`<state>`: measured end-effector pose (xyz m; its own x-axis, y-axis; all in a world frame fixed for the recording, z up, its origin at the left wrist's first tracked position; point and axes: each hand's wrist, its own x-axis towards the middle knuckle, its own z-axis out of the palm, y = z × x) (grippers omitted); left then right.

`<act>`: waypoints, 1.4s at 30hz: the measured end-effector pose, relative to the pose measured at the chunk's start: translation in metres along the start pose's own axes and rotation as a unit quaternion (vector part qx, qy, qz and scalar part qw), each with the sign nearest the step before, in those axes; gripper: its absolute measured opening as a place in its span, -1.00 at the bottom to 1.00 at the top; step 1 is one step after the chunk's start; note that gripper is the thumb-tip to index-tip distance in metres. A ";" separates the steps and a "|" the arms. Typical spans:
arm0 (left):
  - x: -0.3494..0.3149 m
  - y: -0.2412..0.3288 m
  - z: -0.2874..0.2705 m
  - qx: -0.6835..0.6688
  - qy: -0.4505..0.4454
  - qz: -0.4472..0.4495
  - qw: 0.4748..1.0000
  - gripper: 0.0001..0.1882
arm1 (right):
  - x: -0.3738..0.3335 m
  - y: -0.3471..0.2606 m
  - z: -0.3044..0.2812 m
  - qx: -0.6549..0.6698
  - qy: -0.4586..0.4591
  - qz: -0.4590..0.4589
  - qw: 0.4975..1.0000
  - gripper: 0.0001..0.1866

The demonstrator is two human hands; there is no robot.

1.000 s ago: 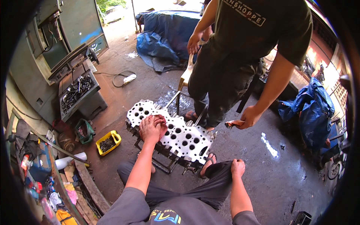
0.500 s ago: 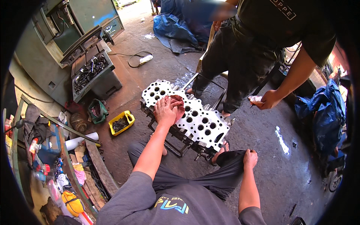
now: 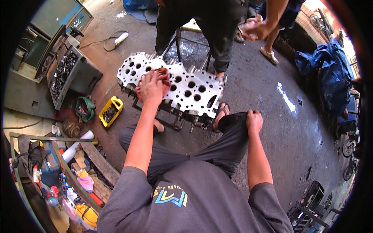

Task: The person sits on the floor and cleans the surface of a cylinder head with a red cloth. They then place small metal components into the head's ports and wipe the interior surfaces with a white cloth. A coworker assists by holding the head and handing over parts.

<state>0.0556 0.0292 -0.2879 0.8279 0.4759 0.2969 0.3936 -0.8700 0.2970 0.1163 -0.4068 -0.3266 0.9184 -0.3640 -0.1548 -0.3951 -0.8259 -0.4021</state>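
A long pale-metal cylinder head [image 3: 182, 73] with rows of round holes lies flat side up on a dark metal stand in front of me. My left hand [image 3: 150, 87] presses a crumpled red rag [image 3: 164, 74] onto its upper face, left of the middle. The fingers lie over the cloth, and some holes are hidden under it. At my right knee, my right hand [image 3: 254, 121] is closed on the dark trouser leg [image 3: 237, 126], away from the cylinder head.
Across the cylinder head stands a person in dark trousers [image 3: 194, 31]; a blurred hand [image 3: 254, 29] there holds something pale. Another person's leg shows behind. A yellow cut-open container [image 3: 110, 112] of small metal parts lies left, near a machine [image 3: 77, 77]. Blue tarpaulin [image 3: 334, 73] hangs at right.
My view has shifted, so the cylinder head appears further up and left. My left hand and the rag stay on it. The other person's hand has risen, and another person's leg has come into view.
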 end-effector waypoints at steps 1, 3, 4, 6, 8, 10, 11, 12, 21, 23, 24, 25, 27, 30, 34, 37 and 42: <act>-0.007 0.010 -0.003 0.001 -0.026 0.041 0.999 -0.51 | 0.000 -0.004 0.000 0.001 0.002 -0.006 1.000 -0.52; -0.027 0.039 -0.006 -0.033 -0.058 0.105 0.992 -0.53 | -0.002 -0.011 -0.001 0.004 -0.009 -0.012 1.000 -0.53; -0.042 0.057 -0.006 -0.074 -0.050 0.132 0.987 -0.54 | -0.003 -0.013 -0.002 -0.002 -0.008 -0.019 1.000 -0.53; -0.065 0.089 -0.005 -0.088 -0.088 0.202 0.971 -0.54 | -0.003 -0.017 -0.003 0.006 -0.014 -0.005 1.000 -0.53; -0.075 0.112 -0.004 -0.153 -0.103 0.239 0.953 -0.54 | -0.003 -0.019 -0.002 0.003 -0.012 -0.012 1.000 -0.52; -0.071 0.129 0.001 -0.169 -0.103 0.253 0.947 -0.53 | -0.003 -0.019 -0.001 0.004 -0.007 -0.020 1.000 -0.53; -0.065 0.135 0.004 -0.171 -0.121 0.260 0.943 -0.54 | -0.002 -0.020 -0.001 -0.005 -0.003 -0.026 1.000 -0.53; -0.059 0.140 0.007 -0.217 -0.112 0.298 0.923 -0.55 | -0.002 -0.020 0.000 -0.003 -0.005 -0.025 1.000 -0.52; -0.046 0.180 0.038 -0.175 -0.072 0.360 0.914 -0.70 | 0.002 -0.020 0.003 0.002 -0.011 -0.017 1.000 -0.53; -0.044 0.178 0.039 -0.184 -0.083 0.358 0.912 -0.70 | 0.002 -0.019 0.002 -0.005 -0.008 -0.017 1.000 -0.54; -0.043 0.177 0.039 -0.189 -0.084 0.358 0.911 -0.69 | 0.002 -0.018 0.002 -0.008 -0.008 -0.018 1.000 -0.54; -0.043 0.176 0.039 -0.203 -0.049 0.358 0.910 -0.69 | 0.002 -0.017 0.002 -0.004 -0.006 -0.021 1.000 -0.55; -0.044 0.176 0.036 -0.208 -0.066 0.332 0.918 -0.69 | 0.003 -0.014 0.003 0.002 -0.003 -0.021 1.000 -0.55; -0.042 0.177 0.031 -0.202 -0.079 0.322 0.922 -0.66 | 0.005 -0.009 0.006 0.000 0.006 -0.023 1.000 -0.56; -0.030 0.162 0.025 -0.187 -0.074 0.313 0.928 -0.66 | 0.009 0.000 0.010 -0.029 0.016 -0.078 0.996 -0.58; 0.010 0.119 0.026 -0.147 -0.035 0.202 0.968 -0.72 | 0.012 0.003 0.011 -0.031 0.005 -0.114 0.993 -0.59; 0.099 -0.017 0.014 0.084 0.042 0.076 0.993 -0.66 | 0.012 0.001 0.009 -0.018 0.006 -0.086 0.996 -0.57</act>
<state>0.1362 0.0892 -0.2758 0.8496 0.3405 0.4027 0.3333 -0.9385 0.0903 0.1272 -0.4081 -0.3367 0.9725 -0.2199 -0.0762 -0.2321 -0.8917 -0.3887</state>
